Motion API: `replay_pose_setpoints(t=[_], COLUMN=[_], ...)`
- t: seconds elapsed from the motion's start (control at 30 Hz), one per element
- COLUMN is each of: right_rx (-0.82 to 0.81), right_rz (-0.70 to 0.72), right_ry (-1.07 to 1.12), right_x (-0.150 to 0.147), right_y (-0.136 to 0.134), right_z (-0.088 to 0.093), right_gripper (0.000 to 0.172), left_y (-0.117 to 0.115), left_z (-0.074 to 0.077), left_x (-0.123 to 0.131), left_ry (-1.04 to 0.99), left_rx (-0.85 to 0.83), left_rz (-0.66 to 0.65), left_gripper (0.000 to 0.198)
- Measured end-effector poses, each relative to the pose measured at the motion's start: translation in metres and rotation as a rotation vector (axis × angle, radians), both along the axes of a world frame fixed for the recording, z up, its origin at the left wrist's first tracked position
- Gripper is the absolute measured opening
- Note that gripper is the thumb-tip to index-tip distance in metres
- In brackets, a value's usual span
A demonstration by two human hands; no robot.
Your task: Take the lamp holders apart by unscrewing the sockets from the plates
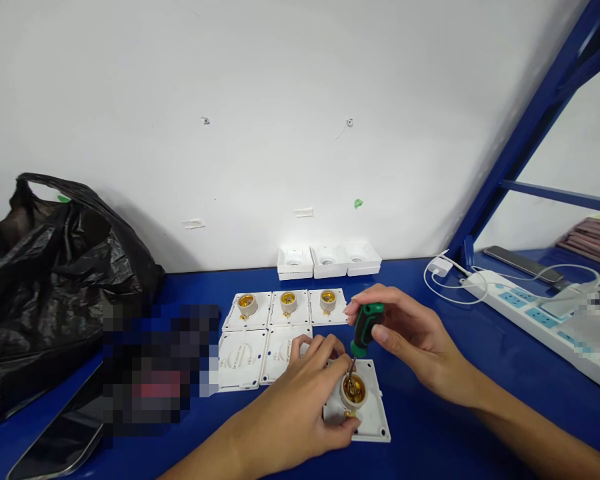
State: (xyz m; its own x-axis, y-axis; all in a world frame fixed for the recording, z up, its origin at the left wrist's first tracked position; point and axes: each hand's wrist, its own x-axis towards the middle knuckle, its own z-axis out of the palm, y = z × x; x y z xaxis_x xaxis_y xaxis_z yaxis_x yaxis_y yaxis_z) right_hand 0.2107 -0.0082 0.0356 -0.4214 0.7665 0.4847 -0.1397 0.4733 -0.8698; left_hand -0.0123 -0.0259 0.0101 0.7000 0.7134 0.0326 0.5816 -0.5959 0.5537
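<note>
A green and black screwdriver is in my right hand, with fingers and thumb closed round its handle. Its shaft points down into the brass-lined cup of a lamp holder. This holder sits on a square white plate lying on the blue table. My left hand grips the lamp holder and plate from the left, thumb at the front beside a brass terminal and fingers behind. Just beyond are three similar plates with lamp holders in a row, and two plates without holders, one partly behind my left hand.
White box-shaped covers stand against the wall. A black plastic bag and a dark phone lie on the left, beside a blurred-out patch. On the right are a white power strip with cables and a blue metal frame.
</note>
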Motion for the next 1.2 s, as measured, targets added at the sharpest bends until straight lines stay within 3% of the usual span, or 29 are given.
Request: replay_pose_setpoints(t=[0.97, 1.2], right_rx=[-0.043, -0.035], right_rz=[0.071, 0.073], right_ry=[-0.052, -0.093], right_x=[0.0043, 0.0047], right_y=[-0.0003, -0.0009], right_z=[0.0005, 0.0025], right_gripper=[0.036, 0.035], left_y=[-0.0005, 0.0009], left_z=[-0.0022, -0.0021], left_x=[-0.0005, -0.0001], left_ry=[-0.046, -0.026], left_rx=[0.013, -0.009], left_rz=[0.008, 0.006], left_gripper=[0.029, 0.037])
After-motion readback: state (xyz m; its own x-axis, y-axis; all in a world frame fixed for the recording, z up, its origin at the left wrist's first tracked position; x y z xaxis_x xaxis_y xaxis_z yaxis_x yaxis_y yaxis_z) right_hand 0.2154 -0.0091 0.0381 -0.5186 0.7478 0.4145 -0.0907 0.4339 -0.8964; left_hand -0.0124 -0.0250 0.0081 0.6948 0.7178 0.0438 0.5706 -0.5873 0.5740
